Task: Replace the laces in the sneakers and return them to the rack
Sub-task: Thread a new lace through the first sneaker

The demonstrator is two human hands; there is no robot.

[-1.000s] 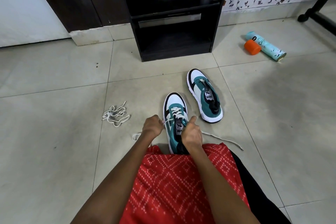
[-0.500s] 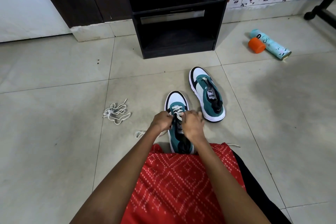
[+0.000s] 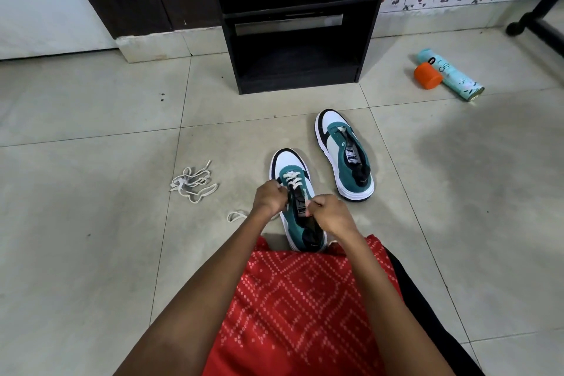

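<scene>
The near sneaker stands toe-away on the floor tiles, heel against the person's lap, which keeps the eyelet rows within reach of both hands. A white lace crosses the lower eyelets only. The left hand is curled in a pinch on the lace at the left row, with the slack tail lying beside the wrist. The right hand is curled tight at the right row, but its knuckles hide the grip; it is judged to hold the other lace end. The far sneaker stands unlaced nearer the rack. A loose lace bundle lies well apart to the left, presumably awaiting it.
</scene>
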